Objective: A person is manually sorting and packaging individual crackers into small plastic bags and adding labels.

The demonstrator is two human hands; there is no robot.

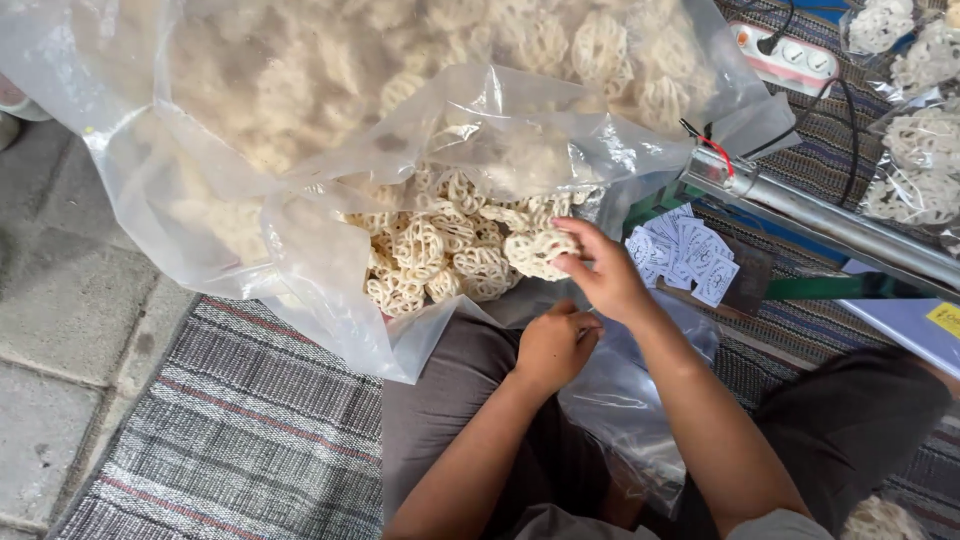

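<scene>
A big clear plastic sack full of pale lattice-shaped crackers lies open toward me. My right hand reaches into its mouth and pinches one cracker at the edge of the pile. My left hand rests on my lap just below, fingers curled on the rim of a small clear bag that hangs between my knees.
A heap of small white printed paper slips lies right of the sack. Behind it runs a metal bar sealer with wires, a white power strip and packed cracker bags. A striped mat covers the paved floor.
</scene>
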